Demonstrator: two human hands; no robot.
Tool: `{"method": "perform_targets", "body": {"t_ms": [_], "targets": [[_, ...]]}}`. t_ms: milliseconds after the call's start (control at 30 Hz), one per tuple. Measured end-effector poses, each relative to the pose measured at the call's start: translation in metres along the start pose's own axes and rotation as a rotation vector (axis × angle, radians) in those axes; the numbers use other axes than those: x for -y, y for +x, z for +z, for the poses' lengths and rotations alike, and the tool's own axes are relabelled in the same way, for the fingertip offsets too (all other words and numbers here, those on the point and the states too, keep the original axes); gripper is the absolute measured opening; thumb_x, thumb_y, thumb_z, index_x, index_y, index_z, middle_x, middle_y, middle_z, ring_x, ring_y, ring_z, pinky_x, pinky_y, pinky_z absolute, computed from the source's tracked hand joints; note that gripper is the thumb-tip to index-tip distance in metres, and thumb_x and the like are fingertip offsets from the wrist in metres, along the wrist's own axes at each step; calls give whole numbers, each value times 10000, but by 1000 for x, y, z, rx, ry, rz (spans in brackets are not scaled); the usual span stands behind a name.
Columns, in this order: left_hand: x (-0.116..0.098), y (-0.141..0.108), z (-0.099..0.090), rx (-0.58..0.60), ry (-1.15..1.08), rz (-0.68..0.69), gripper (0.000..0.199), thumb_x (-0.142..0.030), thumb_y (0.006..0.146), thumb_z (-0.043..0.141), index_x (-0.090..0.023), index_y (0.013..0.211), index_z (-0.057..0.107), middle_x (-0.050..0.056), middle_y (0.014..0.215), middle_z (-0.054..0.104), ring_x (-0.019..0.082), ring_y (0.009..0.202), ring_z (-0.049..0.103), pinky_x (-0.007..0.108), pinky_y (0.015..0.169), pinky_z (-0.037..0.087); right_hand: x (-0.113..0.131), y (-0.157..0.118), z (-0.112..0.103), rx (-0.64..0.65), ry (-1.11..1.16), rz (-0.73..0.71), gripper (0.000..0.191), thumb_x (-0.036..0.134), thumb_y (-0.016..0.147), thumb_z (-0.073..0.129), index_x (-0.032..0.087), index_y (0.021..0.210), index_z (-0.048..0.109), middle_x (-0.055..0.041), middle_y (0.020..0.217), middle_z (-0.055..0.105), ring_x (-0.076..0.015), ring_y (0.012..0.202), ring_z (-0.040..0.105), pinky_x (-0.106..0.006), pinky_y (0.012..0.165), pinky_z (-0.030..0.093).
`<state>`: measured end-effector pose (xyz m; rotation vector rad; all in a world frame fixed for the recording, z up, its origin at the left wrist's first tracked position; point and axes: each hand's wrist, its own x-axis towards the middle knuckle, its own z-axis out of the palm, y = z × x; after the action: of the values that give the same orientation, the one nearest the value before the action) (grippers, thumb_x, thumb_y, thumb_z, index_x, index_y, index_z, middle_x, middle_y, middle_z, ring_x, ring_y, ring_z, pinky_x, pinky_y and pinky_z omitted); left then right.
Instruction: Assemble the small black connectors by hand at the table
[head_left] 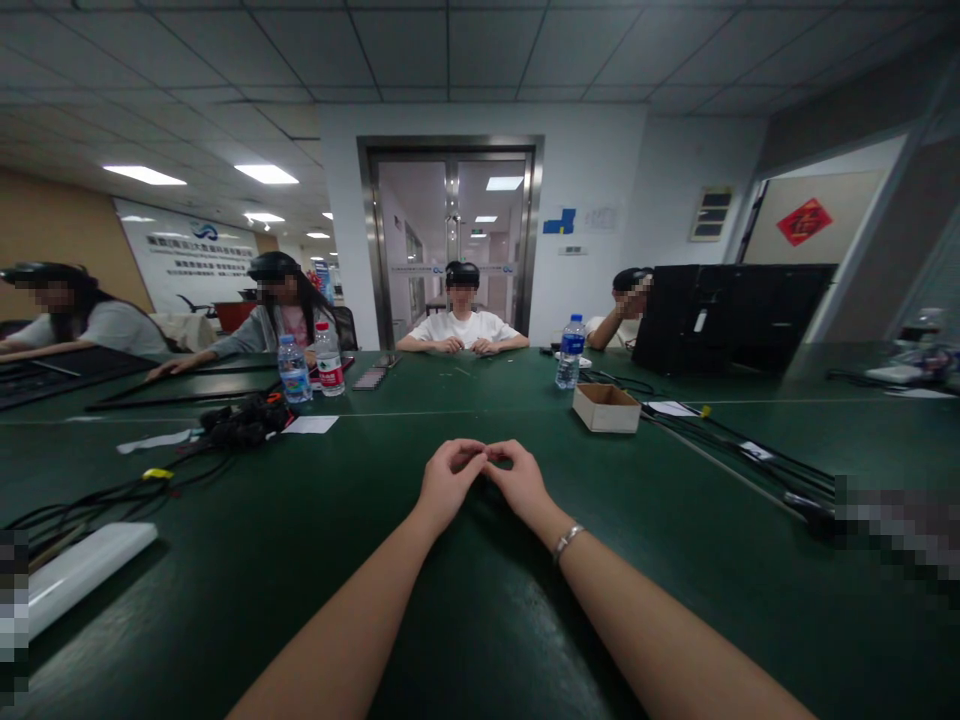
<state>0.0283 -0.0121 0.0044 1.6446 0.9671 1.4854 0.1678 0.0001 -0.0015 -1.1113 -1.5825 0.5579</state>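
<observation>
Over the middle of the green table [480,620], my left hand [448,482] and my right hand [517,478] meet at the fingertips. Both have thumb and fingers pinched together. Anything between the fingertips is too small or too hidden for me to make out. A silver bracelet [568,543] circles my right wrist. Nearest to my hands, a little beyond and to the right, stands an open cardboard box [607,412]; its inside bottom cannot be seen.
Water bottles [294,370] stand at the left, and another bottle [571,352] behind the box. Black cables [247,420] lie left, more cables [735,450] right. A white device [90,570] is front left, a monitor [735,315] back right. Several people sit around the table.
</observation>
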Motion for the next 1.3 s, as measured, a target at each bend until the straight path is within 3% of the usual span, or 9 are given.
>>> {"method": "perform_targets", "body": {"t_ms": [100,200,267,400,467,933,1300], "targets": [[5,2,0,13,-48,-36,181,-245,746,650,-162,907,659,74,944,669,178,859,656,326,822,523,4,-2,-2,35,-130,-83,117,280,724,666,192,802,664,-39,848,610,-186,851,549,-340,779,445],[8,5,-3,-65,-27,-67,192,-216,772,609,-161,950,657,77,952,652,165,835,650,321,800,529,5,-6,-1,63,-217,-67,457,337,631,757,220,1049,617,-44,924,612,-208,899,536,-353,785,441],[10,6,-6,-128,1,-86,232,-210,784,596,-169,1007,647,78,972,639,158,831,643,319,790,530,3,-8,0,87,-278,12,613,362,553,807,215,1106,585,-56,942,620,-230,924,537,-363,781,442],[10,6,-8,-166,-26,-113,239,-191,791,589,-174,1026,629,71,963,619,154,841,639,318,787,536,-1,-9,3,166,-311,85,223,310,687,717,199,859,628,-51,881,650,-205,866,570,-346,776,439],[11,5,-7,-168,-65,-121,232,-173,789,583,-174,1019,617,63,948,609,151,836,641,318,783,540,0,-8,2,172,-262,73,133,253,725,674,200,837,625,-32,851,654,-171,802,581,-316,754,445],[21,6,-5,-95,-119,-123,155,-216,729,663,-152,870,653,68,912,637,176,858,647,374,859,524,2,-5,2,74,-192,-52,191,171,688,654,172,878,666,-43,860,641,-158,797,594,-291,742,473],[19,5,-8,-121,-79,-253,218,-338,710,710,-153,805,646,56,825,660,148,739,630,300,710,530,10,-8,-3,70,-240,-112,167,158,693,633,183,858,647,-42,865,638,-171,817,568,-320,759,454]]}}
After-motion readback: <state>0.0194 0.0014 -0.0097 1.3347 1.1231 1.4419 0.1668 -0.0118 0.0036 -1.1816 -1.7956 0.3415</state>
